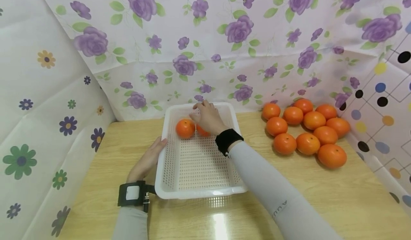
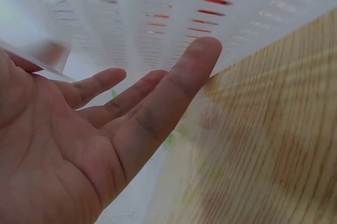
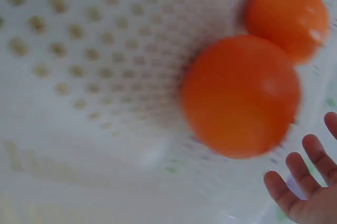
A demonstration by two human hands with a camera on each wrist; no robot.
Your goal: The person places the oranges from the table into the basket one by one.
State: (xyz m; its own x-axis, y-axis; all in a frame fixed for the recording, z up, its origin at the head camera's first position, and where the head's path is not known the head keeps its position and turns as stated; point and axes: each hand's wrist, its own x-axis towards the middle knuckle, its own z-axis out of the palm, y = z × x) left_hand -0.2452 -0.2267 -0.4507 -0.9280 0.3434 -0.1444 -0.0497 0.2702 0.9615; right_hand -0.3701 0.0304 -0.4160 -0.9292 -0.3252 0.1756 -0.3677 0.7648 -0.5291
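A white perforated plastic basket (image 1: 199,167) stands on the wooden table with two oranges inside, near its far end. My left hand (image 1: 148,161) holds the basket's left side, thumb over the rim and fingers along the outer wall. In the left wrist view those fingers (image 2: 150,113) stretch fairly straight beneath the rim. Above the right-hand orange (image 1: 203,131), my right hand (image 1: 208,118) partly hides it. The other orange (image 1: 185,128) lies beside it to the left. In the right wrist view my right hand (image 3: 310,187) has spread, relaxed fingers, apart from the nearer orange (image 3: 239,98).
Several loose oranges (image 1: 307,143) lie in a cluster on the table's right side. Flower-printed sheeting (image 1: 192,54) rises behind the basket, with more patterned sheeting (image 1: 38,143) along the left and right. The wooden tabletop (image 1: 183,218) shows in front of the basket.
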